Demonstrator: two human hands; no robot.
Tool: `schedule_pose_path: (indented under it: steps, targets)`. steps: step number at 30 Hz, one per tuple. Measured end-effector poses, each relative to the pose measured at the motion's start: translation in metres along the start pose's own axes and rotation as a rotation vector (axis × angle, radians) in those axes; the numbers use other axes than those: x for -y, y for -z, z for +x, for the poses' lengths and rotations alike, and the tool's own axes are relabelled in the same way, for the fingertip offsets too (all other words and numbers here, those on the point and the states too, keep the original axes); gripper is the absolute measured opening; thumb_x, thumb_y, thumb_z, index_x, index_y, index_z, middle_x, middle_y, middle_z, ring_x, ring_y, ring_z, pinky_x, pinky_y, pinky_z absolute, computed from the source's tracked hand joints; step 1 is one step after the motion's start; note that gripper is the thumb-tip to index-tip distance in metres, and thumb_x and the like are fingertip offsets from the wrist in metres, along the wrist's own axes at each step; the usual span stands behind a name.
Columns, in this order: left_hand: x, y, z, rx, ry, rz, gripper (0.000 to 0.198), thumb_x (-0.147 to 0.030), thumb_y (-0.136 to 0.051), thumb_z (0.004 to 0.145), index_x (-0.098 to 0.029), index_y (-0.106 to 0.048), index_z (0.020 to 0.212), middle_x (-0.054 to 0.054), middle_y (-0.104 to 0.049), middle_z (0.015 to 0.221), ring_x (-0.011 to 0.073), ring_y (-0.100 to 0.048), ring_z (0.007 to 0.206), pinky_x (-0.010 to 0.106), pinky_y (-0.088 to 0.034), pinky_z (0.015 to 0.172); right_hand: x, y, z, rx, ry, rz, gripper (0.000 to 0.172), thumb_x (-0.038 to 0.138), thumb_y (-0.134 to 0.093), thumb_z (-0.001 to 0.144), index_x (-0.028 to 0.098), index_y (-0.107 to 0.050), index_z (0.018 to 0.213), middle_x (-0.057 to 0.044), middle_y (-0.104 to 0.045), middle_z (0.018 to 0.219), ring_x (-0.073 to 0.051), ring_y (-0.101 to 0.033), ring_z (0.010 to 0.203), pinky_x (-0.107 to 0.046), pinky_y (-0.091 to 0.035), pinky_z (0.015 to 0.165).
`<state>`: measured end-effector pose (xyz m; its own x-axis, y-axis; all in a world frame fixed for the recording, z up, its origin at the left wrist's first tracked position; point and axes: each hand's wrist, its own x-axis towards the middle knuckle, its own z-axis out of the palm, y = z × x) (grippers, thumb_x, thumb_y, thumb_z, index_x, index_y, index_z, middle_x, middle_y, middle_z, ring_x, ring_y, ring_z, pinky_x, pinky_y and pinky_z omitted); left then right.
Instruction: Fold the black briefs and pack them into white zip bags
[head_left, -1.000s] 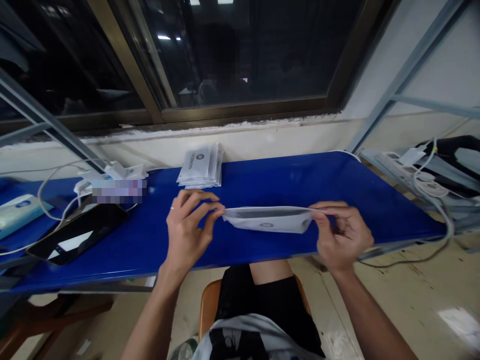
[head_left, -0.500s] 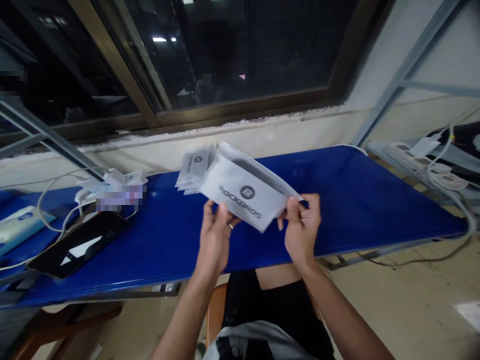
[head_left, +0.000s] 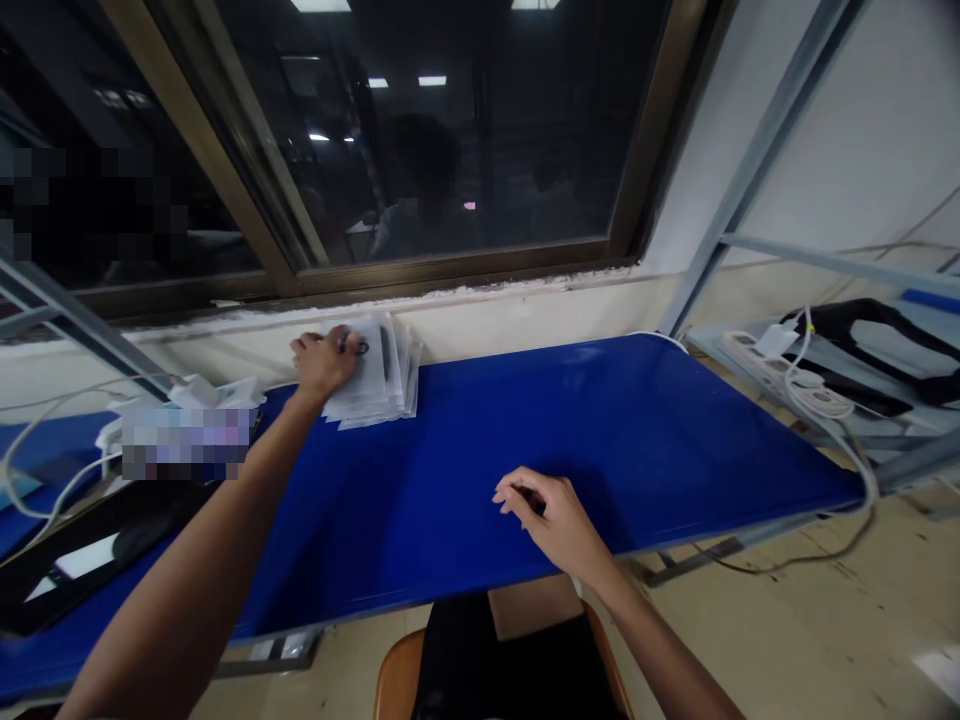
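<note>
A stack of pale, translucent zip pouches (head_left: 367, 385) lies at the back left of the blue table, against the wall. My left hand (head_left: 326, 362) reaches over to it and rests on the top pouch, fingers and thumb spread apart. Dark print shows beside the thumb, partly covered by the hand. Over the front middle of the table is my right hand (head_left: 551, 510), loosely curled with a gap between thumb and fingers. Nothing is in it.
A power strip with white plugs (head_left: 199, 390) and cables sits left of the stack, near a dark glossy phone-like slab (head_left: 90, 550). Metal frame posts (head_left: 720, 225) flank the blue table (head_left: 600, 430). Another power strip (head_left: 757, 355) lies on the right shelf.
The ROCKBROS pouch held in both hands has left the middle. My left hand has moved to the stack at the back left; my right hand has let go and come lower.
</note>
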<state>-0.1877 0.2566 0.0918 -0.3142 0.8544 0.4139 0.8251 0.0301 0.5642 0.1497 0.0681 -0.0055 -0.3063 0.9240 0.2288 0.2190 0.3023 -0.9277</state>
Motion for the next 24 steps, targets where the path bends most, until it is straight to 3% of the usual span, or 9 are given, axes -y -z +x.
schedule_pose_path:
  steps: [3, 7, 10, 13, 16, 19, 22, 24]
  targets:
    - [-0.007, -0.009, -0.008, 0.069, -0.087, 0.295, 0.055, -0.058, -0.047, 0.096, -0.022, -0.064, 0.134, 0.021, -0.031, 0.162, 0.0517, -0.016, 0.15, 0.072, -0.015, 0.114, 0.0, 0.001, -0.003, -0.001, 0.037, -0.015, 0.022, 0.034, -0.052, 0.103, 0.022, -0.069, 0.096, -0.004, -0.077, 0.091, -0.018, -0.075, 0.086, -0.027, -0.056, 0.074]
    - [-0.01, -0.016, -0.012, 0.193, -0.254, 0.452, 0.062, -0.06, -0.036, 0.099, -0.03, -0.047, 0.153, 0.013, -0.019, 0.17, 0.0503, -0.014, 0.152, 0.073, -0.016, 0.114, -0.003, 0.003, -0.005, 0.006, 0.05, -0.024, 0.021, 0.033, -0.053, 0.103, 0.022, -0.07, 0.097, -0.004, -0.077, 0.093, -0.019, -0.075, 0.089, -0.027, -0.056, 0.075]
    - [-0.005, -0.017, -0.007, 0.244, -0.271, 0.426, 0.057, -0.057, -0.04, 0.099, -0.029, -0.054, 0.148, 0.012, -0.024, 0.169, 0.0491, -0.016, 0.151, 0.07, -0.02, 0.114, -0.004, 0.002, -0.006, -0.003, 0.044, -0.025, 0.022, 0.034, -0.053, 0.103, 0.022, -0.07, 0.097, -0.004, -0.077, 0.093, -0.019, -0.075, 0.088, -0.028, -0.056, 0.075]
    - [0.003, -0.013, 0.003, 0.208, -0.136, 0.398, 0.055, -0.052, -0.038, 0.101, -0.015, -0.065, 0.131, 0.025, -0.042, 0.153, 0.0493, -0.037, 0.141, 0.067, -0.032, 0.108, -0.004, 0.001, -0.005, -0.008, 0.039, -0.033, 0.022, 0.036, -0.053, 0.103, 0.022, -0.07, 0.098, -0.004, -0.077, 0.093, -0.019, -0.075, 0.087, -0.028, -0.056, 0.075]
    - [0.007, -0.009, 0.01, 0.161, -0.088, 0.37, 0.052, -0.05, -0.038, 0.102, -0.013, -0.067, 0.125, 0.023, -0.049, 0.147, 0.0431, -0.051, 0.13, 0.059, -0.038, 0.105, -0.003, 0.002, -0.005, -0.004, 0.038, -0.028, 0.023, 0.037, -0.053, 0.103, 0.022, -0.07, 0.098, -0.005, -0.077, 0.093, -0.019, -0.075, 0.087, -0.028, -0.057, 0.073]
    - [0.006, -0.013, 0.011, 0.165, -0.079, 0.367, 0.057, -0.056, -0.036, 0.102, -0.015, -0.068, 0.125, 0.022, -0.049, 0.15, 0.0446, -0.052, 0.129, 0.059, -0.038, 0.105, -0.002, 0.003, -0.005, 0.002, 0.038, -0.04, 0.023, 0.035, -0.053, 0.103, 0.022, -0.07, 0.098, -0.004, -0.077, 0.094, -0.018, -0.075, 0.088, -0.027, -0.056, 0.075]
    - [0.004, -0.025, 0.011, 0.288, -0.065, 0.374, 0.074, -0.07, -0.033, 0.097, -0.015, -0.065, 0.133, 0.024, -0.054, 0.146, 0.0474, -0.052, 0.131, 0.063, -0.037, 0.107, -0.001, 0.003, -0.006, 0.004, 0.036, -0.046, 0.022, 0.035, -0.053, 0.103, 0.022, -0.071, 0.098, -0.004, -0.077, 0.095, -0.018, -0.075, 0.089, -0.027, -0.056, 0.076]
    - [0.005, -0.034, 0.013, 0.37, -0.061, 0.407, 0.084, -0.078, -0.034, 0.093, -0.018, -0.053, 0.148, 0.023, -0.042, 0.158, 0.0487, -0.044, 0.139, 0.065, -0.032, 0.111, -0.002, 0.003, -0.006, 0.001, 0.038, -0.039, 0.022, 0.035, -0.054, 0.103, 0.022, -0.071, 0.098, -0.005, -0.077, 0.094, -0.018, -0.075, 0.089, -0.028, -0.057, 0.075]
